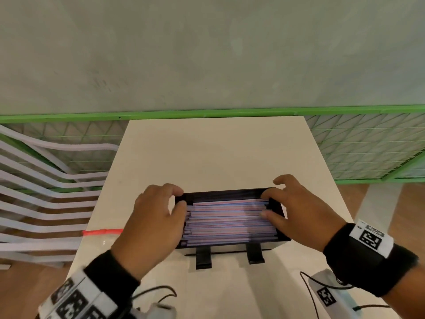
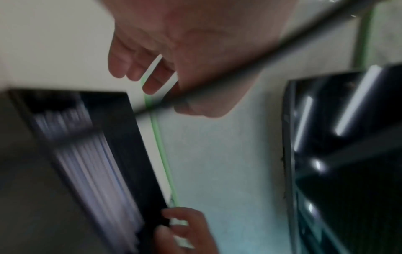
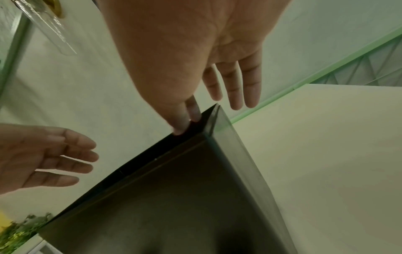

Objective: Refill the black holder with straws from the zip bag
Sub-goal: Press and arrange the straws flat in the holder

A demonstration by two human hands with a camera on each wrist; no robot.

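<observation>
The holder (image 1: 230,246), near the table's (image 1: 216,155) front edge, is full of straws (image 1: 226,223). Left hand (image 1: 151,223) and right hand (image 1: 296,211), fingers relaxed, level both ends. Bag (image 1: 101,237) lies at the left edge. Refill appears nearly complete.

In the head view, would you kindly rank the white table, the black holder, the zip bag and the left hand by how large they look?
1. White table.
2. Black holder.
3. Left hand, though it sits nearer the camera, so second and third are unsure.
4. Zip bag, mostly hidden behind that hand.
</observation>
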